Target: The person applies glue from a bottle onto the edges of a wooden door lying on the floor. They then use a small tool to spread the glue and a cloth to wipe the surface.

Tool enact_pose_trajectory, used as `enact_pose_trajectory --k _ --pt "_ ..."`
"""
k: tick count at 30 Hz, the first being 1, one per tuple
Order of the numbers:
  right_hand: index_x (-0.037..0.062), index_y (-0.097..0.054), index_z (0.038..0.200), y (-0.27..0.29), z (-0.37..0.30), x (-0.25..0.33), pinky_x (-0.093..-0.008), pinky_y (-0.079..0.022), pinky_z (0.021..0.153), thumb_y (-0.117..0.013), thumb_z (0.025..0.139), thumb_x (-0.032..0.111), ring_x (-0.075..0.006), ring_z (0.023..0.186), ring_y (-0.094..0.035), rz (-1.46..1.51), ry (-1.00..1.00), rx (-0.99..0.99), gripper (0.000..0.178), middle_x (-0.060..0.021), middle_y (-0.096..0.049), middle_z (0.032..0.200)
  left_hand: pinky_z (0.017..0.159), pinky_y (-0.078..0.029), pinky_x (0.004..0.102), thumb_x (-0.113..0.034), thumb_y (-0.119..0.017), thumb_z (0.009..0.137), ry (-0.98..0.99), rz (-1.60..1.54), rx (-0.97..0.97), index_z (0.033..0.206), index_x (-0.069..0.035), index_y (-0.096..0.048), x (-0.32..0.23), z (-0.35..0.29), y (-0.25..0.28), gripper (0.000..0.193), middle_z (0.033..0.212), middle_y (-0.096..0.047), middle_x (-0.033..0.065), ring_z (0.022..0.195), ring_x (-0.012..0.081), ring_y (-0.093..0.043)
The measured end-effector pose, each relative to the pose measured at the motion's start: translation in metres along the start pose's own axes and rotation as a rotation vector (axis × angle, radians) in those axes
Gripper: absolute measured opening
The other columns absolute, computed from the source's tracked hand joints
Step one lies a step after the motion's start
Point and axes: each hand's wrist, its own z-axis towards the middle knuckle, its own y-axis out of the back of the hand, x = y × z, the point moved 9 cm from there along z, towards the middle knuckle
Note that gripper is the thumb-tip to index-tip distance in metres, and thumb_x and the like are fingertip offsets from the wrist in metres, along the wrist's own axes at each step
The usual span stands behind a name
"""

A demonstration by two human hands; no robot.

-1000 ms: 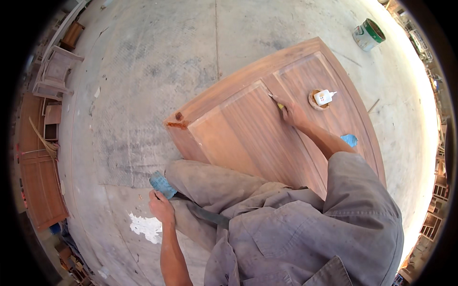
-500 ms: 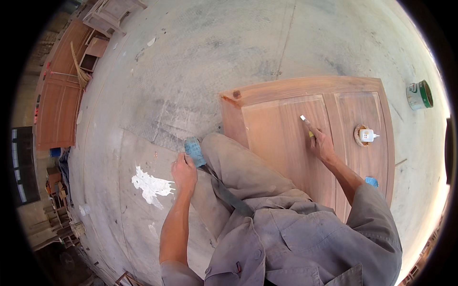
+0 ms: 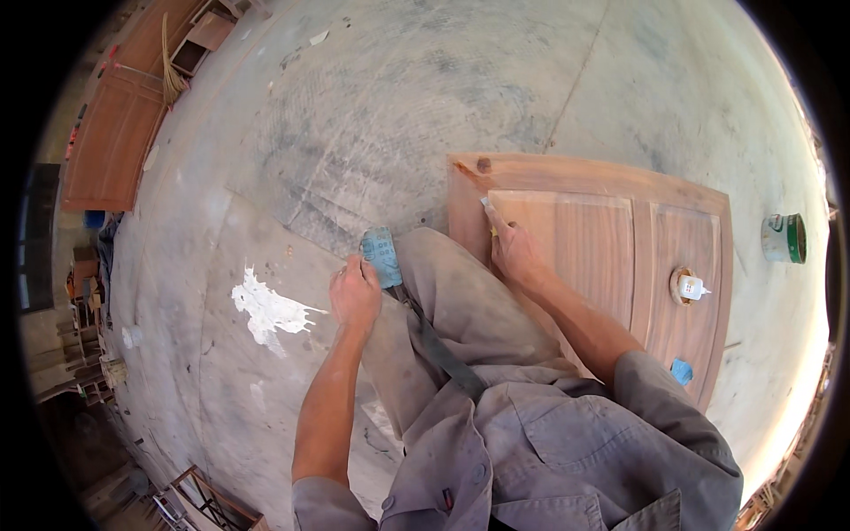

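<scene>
Grips the putty knife (image 3: pixel 486 203) with right fingers (image 3: pixel 502 227) closed around it, forefinger stretched toward the blade. Best to lay the blade low and press lightly at the panel corner of the wooden door (image 3: pixel 589 248), just beneath those fingers. Pinches blue sandpaper (image 3: pixel 382 255) in closed left fingers (image 3: pixel 355 273), best held well apart from the blade.

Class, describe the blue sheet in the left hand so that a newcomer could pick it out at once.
Start at the brown wooden panel, then move left past the person's bent knee. There the left hand grips the blue sheet at its lower left. Unlike the smaller-looking blue piece lying on the panel, it is held in a hand.
</scene>
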Motion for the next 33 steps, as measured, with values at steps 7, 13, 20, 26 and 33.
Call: enact_pose_trajectory --k 7,13,20,26,33 --pt "0.0213 -0.041 0.16 -0.001 0.016 0.005 -0.0565 -0.054 0.075 -0.056 0.096 0.011 -0.0469 0.082 -0.068 -0.066 -0.025 -0.026 0.067 -0.0281 -0.068 0.092 0.083 -0.05 0.0516 -0.017 -0.057 0.099 -0.01 0.003 -0.013 0.103 -0.004 -0.064 0.001 0.002 0.002 0.016 0.086 -0.072 0.0216 0.081 0.0416 -0.067" --pt "0.017 -0.044 0.158 0.003 0.015 0.008 -0.0556 -0.054 0.073 -0.053 0.098 0.012 -0.0462 0.081 -0.069 -0.048 -0.016 -0.049 0.061 -0.0283 -0.068 0.091 0.081 -0.05 0.0522 -0.017 -0.058 0.098 -0.005 -0.045 -0.016 0.104 -0.003 -0.064 0.005 -0.001 0.003 0.016 0.089 -0.073 0.0214 0.079 0.0415 -0.066" --pt "0.0162 -0.044 0.158 0.003 0.024 0.005 -0.054 -0.055 0.072 -0.053 0.098 0.011 -0.0452 0.08 -0.069 -0.051 -0.001 -0.04 0.061 -0.0283 -0.068 0.089 0.08 -0.05 0.052 -0.017 -0.058 0.099 0.003 -0.038 -0.026 0.103 -0.003 -0.064 0.0 0.003 0.005 0.016 0.09 -0.073 0.022 0.08 0.0423 -0.066" --pt "0.016 -0.044 0.159 0.001 0.02 0.006 -0.0538 -0.055 0.072 -0.054 0.096 0.01 -0.0454 0.077 -0.068 -0.091 0.02 -0.019 0.063 -0.0281 -0.068 0.086 0.081 -0.05 0.0513 -0.017 -0.058 0.098 0.033 -0.028 0.03 0.108 -0.003 -0.066 0.007 0.004 0.002 0.019 0.091 -0.073 0.0219 0.084 0.0418 -0.067" --pt "0.017 -0.046 0.158 0.002 0.029 0.003 -0.0543 -0.054 0.072 -0.055 0.095 0.008 -0.0452 0.077 -0.068 -0.051 0.041 -0.042 0.064 -0.0288 -0.068 0.088 0.083 -0.05 0.0508 -0.016 -0.058 0.098 -0.026 -0.032 -0.024 0.107 -0.003 -0.066 0.0 0.003 0.005 0.018 0.09 -0.073 0.0221 0.085 0.041 -0.067"
